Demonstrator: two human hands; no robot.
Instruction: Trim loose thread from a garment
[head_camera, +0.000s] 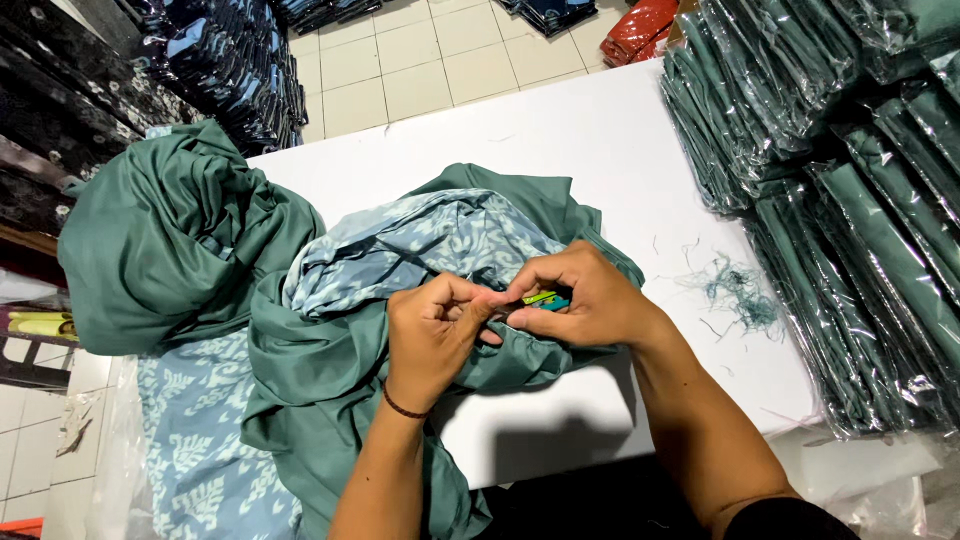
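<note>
Head view: at 6 o'clock on the white bench (600, 150), left hand (432, 340) fingers pinch the green garment (330, 370), right hand (585, 300) fingers close on a small yellow-green tool (545, 298); the cloth looks light, soft, limp, best gripped at a bunched fold.

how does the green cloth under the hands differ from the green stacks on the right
The loose green garment lies crumpled and unwrapped, with a pale blue patterned lining showing; the packed green garments are folded flat, sealed in clear plastic and stacked in rows. Both hands, left hand and right hand, work on the loose one; the packed ones lie untouched. Both share the same green.
</note>
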